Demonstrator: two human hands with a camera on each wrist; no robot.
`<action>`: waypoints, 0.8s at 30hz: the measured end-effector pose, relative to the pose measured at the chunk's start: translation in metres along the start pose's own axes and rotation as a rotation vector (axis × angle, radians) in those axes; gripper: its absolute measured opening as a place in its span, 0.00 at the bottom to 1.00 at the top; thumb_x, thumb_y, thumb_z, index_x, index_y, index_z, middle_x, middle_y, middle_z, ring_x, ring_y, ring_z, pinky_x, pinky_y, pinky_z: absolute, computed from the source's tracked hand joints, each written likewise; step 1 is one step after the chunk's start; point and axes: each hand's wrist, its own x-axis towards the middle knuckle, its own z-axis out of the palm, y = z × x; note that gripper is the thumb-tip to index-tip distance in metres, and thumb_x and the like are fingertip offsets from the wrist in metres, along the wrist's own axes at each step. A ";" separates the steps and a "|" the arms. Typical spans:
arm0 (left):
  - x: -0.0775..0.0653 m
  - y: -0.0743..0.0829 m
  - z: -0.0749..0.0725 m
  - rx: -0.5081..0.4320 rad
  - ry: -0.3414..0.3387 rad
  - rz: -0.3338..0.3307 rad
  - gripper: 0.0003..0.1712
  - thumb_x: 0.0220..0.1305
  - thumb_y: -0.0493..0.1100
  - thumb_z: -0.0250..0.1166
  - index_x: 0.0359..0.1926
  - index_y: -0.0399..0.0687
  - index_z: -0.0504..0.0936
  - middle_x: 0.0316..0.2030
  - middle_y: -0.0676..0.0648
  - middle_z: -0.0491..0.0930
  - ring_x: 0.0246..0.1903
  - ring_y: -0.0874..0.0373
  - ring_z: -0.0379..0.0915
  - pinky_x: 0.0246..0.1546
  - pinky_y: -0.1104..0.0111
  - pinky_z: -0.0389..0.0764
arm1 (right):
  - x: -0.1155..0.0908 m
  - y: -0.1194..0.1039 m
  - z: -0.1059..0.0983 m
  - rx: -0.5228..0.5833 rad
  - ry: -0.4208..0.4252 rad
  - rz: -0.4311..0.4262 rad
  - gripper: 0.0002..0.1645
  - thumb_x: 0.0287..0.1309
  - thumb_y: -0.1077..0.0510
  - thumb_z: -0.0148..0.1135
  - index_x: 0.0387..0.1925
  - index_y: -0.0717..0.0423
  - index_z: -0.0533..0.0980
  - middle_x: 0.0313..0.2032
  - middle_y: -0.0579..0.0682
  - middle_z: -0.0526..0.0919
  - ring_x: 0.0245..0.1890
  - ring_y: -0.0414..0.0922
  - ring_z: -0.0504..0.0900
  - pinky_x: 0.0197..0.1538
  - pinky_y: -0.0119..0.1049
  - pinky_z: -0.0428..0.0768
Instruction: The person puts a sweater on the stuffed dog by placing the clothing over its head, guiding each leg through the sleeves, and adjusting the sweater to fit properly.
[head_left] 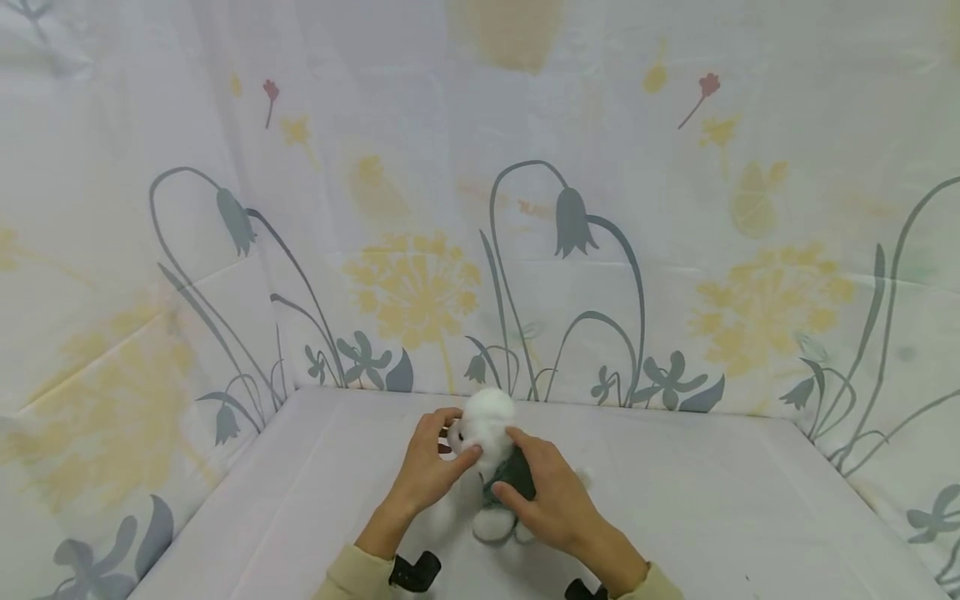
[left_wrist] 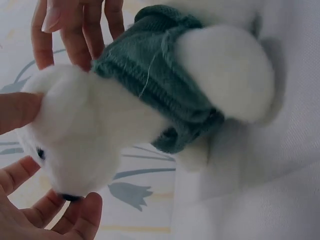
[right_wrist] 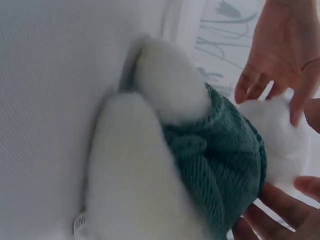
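Observation:
A white plush toy bear (head_left: 491, 417) with a dark nose and a green knitted sweater (left_wrist: 155, 65) stands at the middle of the white table, its rounded feet (head_left: 495, 525) toward me. My left hand (head_left: 427, 467) grips the bear's head from the left, thumb on one side and fingertips around the muzzle, as the left wrist view shows. From the right, my right hand (head_left: 555, 492) holds the toy about the neck and upper body, its fingers (right_wrist: 282, 207) against the sweater's edge. Part of the sweater is hidden behind that hand in the head view.
The white tabletop (head_left: 712, 500) stretches out on both sides of the toy. A cloth (head_left: 645, 108) printed with grey and yellow flowers hangs behind and beside it. A small white tag (right_wrist: 80, 225) shows at the bear's lower end. Black wrist devices (head_left: 416, 572) sit at my sleeves.

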 end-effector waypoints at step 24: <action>-0.008 0.032 0.021 -0.050 -0.103 0.118 0.13 0.60 0.27 0.57 0.42 0.46 0.77 0.30 0.50 0.77 0.29 0.61 0.74 0.32 0.70 0.78 | 0.002 0.031 -0.030 -0.059 0.039 0.014 0.49 0.42 0.55 0.72 0.66 0.61 0.61 0.56 0.56 0.75 0.52 0.50 0.76 0.51 0.49 0.76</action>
